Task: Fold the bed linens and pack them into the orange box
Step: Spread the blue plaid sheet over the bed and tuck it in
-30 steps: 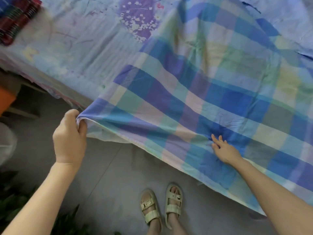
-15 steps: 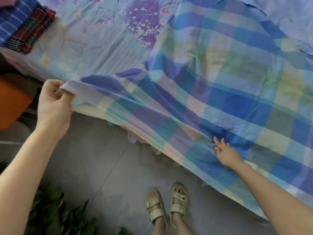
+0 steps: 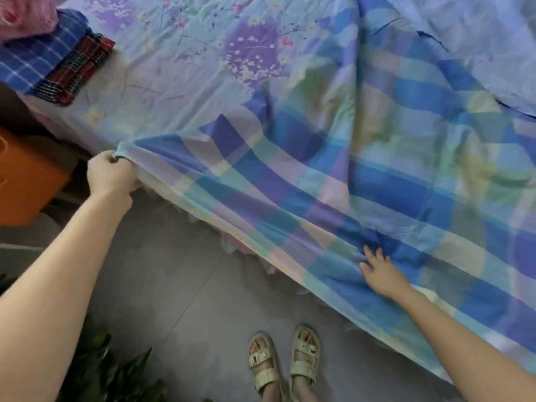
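Plaid sheet [image 3: 377, 184], blue, green and lilac checks, lay spread over the right part of the bed [image 3: 72, 123] in the head view, on top of a floral sheet [image 3: 179, 68], with its near edge hanging over the bedside toward the floor [image 3: 174, 271]. Left hand [image 3: 111, 177] was at the sheet's near left corner, just off the bed edge; its fingers [image 3: 108, 158] were curled and pinching that corner, and the cloth ran taut from the grip toward the right. Right hand [image 3: 383, 274] rested palm down on the plaid sheet near the bed edge, fingers [image 3: 368, 252] straight and slightly spread, touching the cloth without gripping it; small creases gathered around the fingertips. Orange box [image 3: 26, 187] stood on the floor at the left margin, beside the bed and near the left hand, only partly in view; its contents could not be made out. At the far left corner of the bed lay a folded blue checked cloth [image 3: 34, 65] with a folded red tartan cloth [image 3: 78, 71] touching its right side, and a pink item [image 3: 23, 13] behind them. Below: two feet in pale sandals [image 3: 264, 364] on the grey floor, and green plant leaves [image 3: 110, 372] at the lower left.
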